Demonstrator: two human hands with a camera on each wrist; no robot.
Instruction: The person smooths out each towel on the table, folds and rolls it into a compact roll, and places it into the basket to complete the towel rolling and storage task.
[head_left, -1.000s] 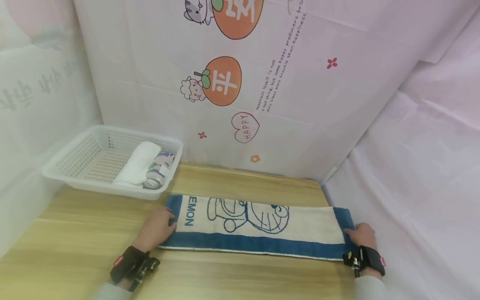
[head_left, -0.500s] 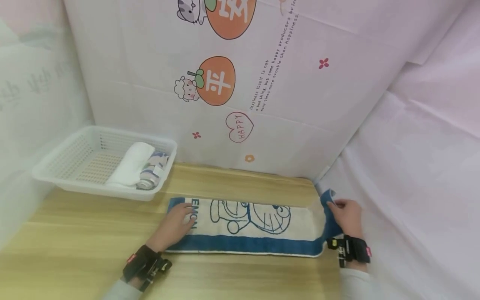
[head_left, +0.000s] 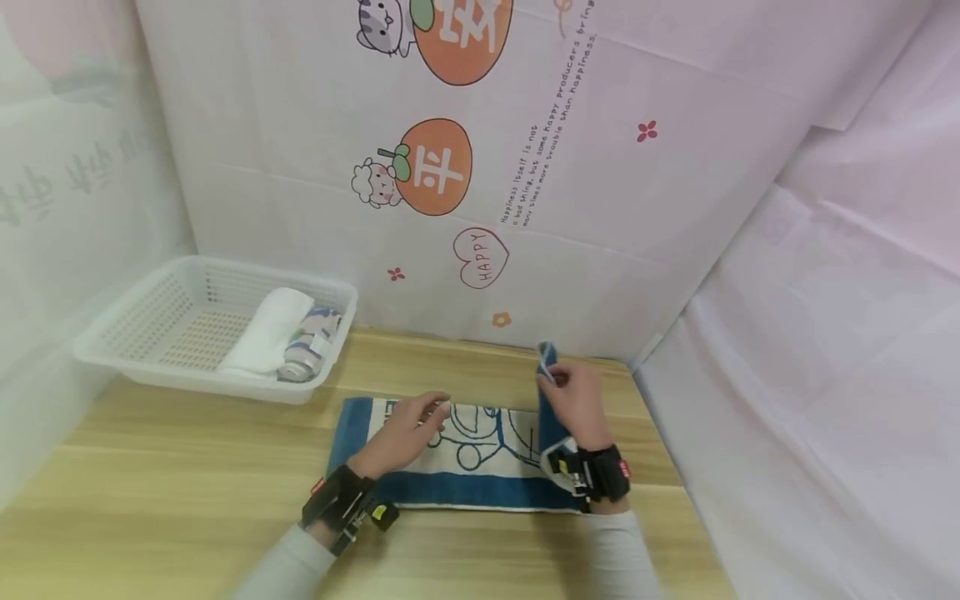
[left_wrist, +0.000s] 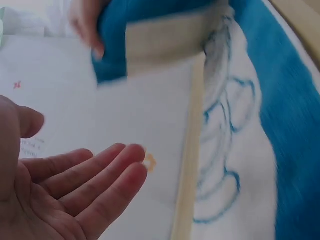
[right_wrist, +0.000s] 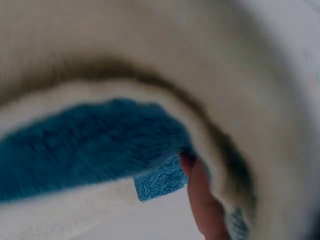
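Note:
A blue and white towel (head_left: 480, 490) with a line-drawn cartoon figure lies lengthwise on the wooden table. My right hand (head_left: 579, 404) pinches its blue right end, which is lifted and turned over toward the left. The right wrist view shows the towel (right_wrist: 90, 145) curling close to the camera, a finger (right_wrist: 202, 200) at its edge. My left hand (head_left: 405, 433) hovers over the towel's left part, fingers loosely extended and holding nothing. Its palm and spread fingers fill the lower left of the left wrist view, beside the towel (left_wrist: 295, 125).
A white plastic basket (head_left: 120, 362) stands at the back left, holding a rolled white towel (head_left: 272, 329) and a rolled patterned cloth (head_left: 311, 342). Printed white sheets (head_left: 585, 267) hang behind the table (head_left: 187, 483) and along both sides.
My right hand has lifted the towel's right end and carried it left, folding the towel over. The left hand has let go of the left end and moved right above the towel.

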